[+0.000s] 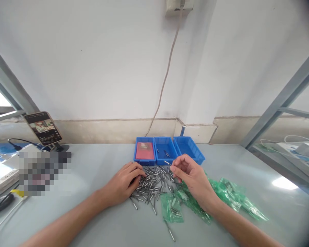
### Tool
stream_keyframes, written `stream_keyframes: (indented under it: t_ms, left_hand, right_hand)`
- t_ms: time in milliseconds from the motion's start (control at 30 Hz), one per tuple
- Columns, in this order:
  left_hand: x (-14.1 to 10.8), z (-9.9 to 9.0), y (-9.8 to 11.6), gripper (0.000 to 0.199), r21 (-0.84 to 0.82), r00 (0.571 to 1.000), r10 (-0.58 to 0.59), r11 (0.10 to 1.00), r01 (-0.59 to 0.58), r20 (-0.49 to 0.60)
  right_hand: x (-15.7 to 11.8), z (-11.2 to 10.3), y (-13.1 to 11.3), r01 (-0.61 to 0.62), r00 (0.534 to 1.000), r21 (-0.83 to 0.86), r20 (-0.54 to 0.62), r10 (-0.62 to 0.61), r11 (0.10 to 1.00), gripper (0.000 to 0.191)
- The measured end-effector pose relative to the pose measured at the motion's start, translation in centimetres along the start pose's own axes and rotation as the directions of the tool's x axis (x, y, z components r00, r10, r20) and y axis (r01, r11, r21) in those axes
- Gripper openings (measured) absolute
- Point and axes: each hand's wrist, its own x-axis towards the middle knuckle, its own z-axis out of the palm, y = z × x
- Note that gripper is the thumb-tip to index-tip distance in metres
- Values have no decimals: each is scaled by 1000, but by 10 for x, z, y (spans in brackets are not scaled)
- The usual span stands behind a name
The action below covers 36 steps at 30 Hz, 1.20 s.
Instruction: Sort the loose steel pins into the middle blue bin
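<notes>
Many small metal pins (150,185) with dark ends lie in a loose pile on the grey table. My left hand (127,181) rests at the pile's left edge, its fingers curled; what they hold, if anything, is hidden. Above the pile's right side, my right hand (189,173) pinches one metal pin (167,162) between thumb and fingertips, near the front rim of the middle blue bin (166,151). A few pins lie inside that bin. Green plastic bags (228,193) are spread under and beyond my right wrist, and a small green bag (172,207) with pins lies in front.
The left blue bin (145,163) holds a red sheet with a small packet. A third blue bin (189,149) stands at the right. A phone (43,128) on a stand, cables and a power strip (5,178) occupy the left side. A single pin (170,231) lies near the front.
</notes>
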Motion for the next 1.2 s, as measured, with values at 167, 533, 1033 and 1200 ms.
stream_keyframes:
  t_ms: [167, 533, 1033, 1200]
  left_hand:
    - [0, 1, -1, 26, -5, 1000, -11, 1000, 11, 2]
    - [0, 1, -1, 26, -7, 1000, -23, 1000, 23, 10]
    - [0, 1, -3, 27, -3, 1000, -14, 1000, 14, 9]
    - [0, 1, -3, 27, -8, 1000, -17, 1000, 18, 16]
  right_hand:
    - [2, -2, 2, -27, 1000, -6, -10, 27, 1000, 39]
    - [1, 0, -2, -29, 1000, 112, 9, 28, 993, 37]
    - [-3, 1, 6, 120, 985, -335, -82, -155, 935, 30]
    - [-3, 0, 3, 97, 994, -300, -22, -108, 949, 30]
